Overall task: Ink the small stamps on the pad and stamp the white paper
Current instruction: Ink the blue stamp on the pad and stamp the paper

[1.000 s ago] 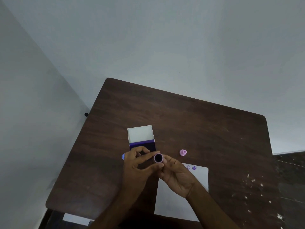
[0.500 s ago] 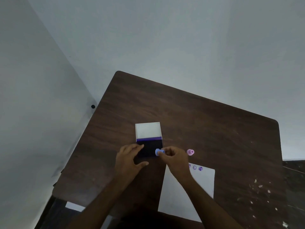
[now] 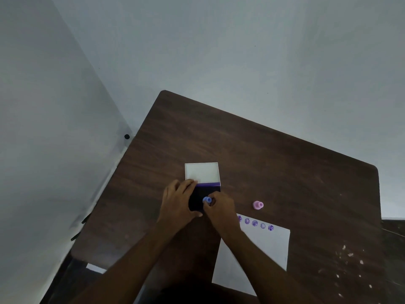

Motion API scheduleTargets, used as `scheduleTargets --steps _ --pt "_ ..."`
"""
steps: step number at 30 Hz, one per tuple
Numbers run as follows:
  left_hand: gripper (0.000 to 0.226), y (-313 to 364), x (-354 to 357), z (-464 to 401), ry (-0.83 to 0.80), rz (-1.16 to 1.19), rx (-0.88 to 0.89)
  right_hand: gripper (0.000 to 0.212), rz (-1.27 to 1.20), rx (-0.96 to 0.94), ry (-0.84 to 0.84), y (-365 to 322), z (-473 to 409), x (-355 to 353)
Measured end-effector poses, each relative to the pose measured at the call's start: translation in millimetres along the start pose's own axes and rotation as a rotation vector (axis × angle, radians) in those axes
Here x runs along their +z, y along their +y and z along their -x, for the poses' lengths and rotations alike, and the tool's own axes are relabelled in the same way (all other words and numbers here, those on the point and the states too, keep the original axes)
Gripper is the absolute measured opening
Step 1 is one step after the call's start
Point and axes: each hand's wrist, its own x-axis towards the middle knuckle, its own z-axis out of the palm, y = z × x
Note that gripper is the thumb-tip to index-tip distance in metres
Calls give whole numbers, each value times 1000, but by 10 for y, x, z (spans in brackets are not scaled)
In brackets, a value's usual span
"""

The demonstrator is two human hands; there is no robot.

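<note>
Right hand (image 3: 220, 207): I see it pinched around a small blue stamp (image 3: 206, 200), fingertips bunched on the stamp's body, stamp pointing down at the dark ink pad.
Blue stamp: over the right half of the pad surface. I cannot tell if its face is pressed into the ink or just above it.
Left hand (image 3: 178, 204): spread over the pad's left edge, fingers across the far-left corner and thumb along the near edge. It grips the pad case from the side.
Ink pad (image 3: 198, 199): dark, near-black square on the table, between my two hands. Its open lid (image 3: 202, 173), white inside with a purple strip at the hinge, lies flat on the far side of the pad.
Pink stamp (image 3: 257, 205): alone on the wood, right of the pad and just beyond the paper's far edge, touching neither hand.
White paper (image 3: 269, 249): flat on the table at near right, partly under my right forearm. A row of purple round prints (image 3: 254, 223) runs along its far edge. I count five, the leftmost half hidden by my wrist.
Table (image 3: 274, 163): dark brown wood, pale flecks on the right near corner.
Wall (image 3: 219, 51): plain grey behind the table.
</note>
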Motion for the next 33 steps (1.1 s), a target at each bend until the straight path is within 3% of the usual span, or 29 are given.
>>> scheduleTargets --steps 9,11,14,16,27,31,33 --pt "95 105 46 -59 103 -1 101 34 36 99 0 0 19 -70" --pt "91 140 49 -77 152 -15 130 38 44 175 -109 -40 -79 -66" --pt "86 161 45 -94 170 3 121 56 134 431 -402 -199 -172 -172" --pt "85 160 52 -96 152 7 106 59 155 431 -444 -239 -255 -186" --pt "86 191 21 -134 52 57 67 54 181 309 -396 -151 -246 -225" --pt "86 204 -1 -124 62 55 70 41 115 167 -212 -59 -185 -147" --pt "85 219 -9 -117 63 51 65 49 121 251 -289 -99 -192 -178"
